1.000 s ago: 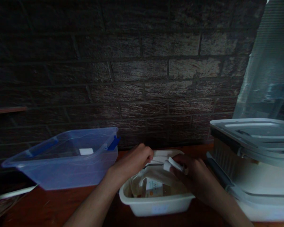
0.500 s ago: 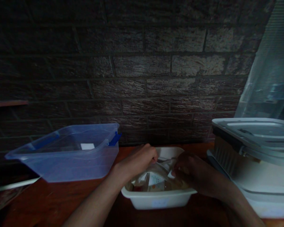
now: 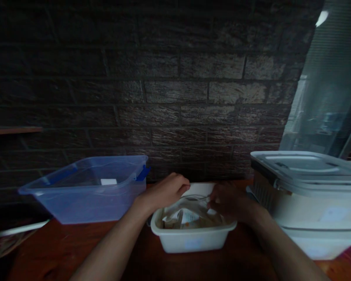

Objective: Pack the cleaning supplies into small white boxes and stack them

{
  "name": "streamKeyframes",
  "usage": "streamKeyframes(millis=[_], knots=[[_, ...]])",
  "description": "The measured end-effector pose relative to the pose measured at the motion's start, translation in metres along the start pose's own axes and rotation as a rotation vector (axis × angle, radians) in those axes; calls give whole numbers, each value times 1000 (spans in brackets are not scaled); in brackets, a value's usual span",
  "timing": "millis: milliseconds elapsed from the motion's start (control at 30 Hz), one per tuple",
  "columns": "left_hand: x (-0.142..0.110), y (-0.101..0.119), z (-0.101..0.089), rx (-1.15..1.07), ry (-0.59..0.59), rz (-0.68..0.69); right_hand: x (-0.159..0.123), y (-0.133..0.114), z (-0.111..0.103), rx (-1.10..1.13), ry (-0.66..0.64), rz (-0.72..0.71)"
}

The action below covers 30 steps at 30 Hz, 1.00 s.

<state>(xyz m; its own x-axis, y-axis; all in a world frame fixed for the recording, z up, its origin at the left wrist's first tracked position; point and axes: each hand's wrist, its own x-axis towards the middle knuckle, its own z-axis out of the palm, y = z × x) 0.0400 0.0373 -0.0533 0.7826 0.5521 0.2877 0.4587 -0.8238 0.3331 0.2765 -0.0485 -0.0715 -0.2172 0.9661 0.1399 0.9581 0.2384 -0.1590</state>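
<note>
A white plastic tub [image 3: 193, 241] stands in front of me on the table. Inside it lies a crumpled clear plastic bag [image 3: 199, 207] with a pale printed label; what the bag contains is too dim to make out. My left hand [image 3: 170, 190] is over the tub's back left rim, fingers curled together, and I cannot see what is between them. On the right side, my right hand [image 3: 226, 200] reaches over the rim in shadow. Its fingers are closed at the bag's upper edge, where a thin loop of the bag rises.
To the left stands an open translucent blue bin [image 3: 87, 205] with blue clips and a white paper inside. Grey-lidded storage boxes [image 3: 318, 210] are stacked on the right. A dark brick wall [image 3: 175, 117] rises behind the wooden table [image 3: 105, 242].
My left hand has lifted slightly away from the bag toward the back rim. The bag lies more spread, and my right hand stays at its right edge. The camera view has shifted slightly.
</note>
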Motion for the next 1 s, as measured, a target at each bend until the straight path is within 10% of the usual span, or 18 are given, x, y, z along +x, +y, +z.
streamKeyframes(millis=[233,1000], knots=[[-7,19,-25,47,89,27,-19,22,5,172,195,28],[-78,44,-27,9,162,-167,-28,22,-8,-5,60,-9]])
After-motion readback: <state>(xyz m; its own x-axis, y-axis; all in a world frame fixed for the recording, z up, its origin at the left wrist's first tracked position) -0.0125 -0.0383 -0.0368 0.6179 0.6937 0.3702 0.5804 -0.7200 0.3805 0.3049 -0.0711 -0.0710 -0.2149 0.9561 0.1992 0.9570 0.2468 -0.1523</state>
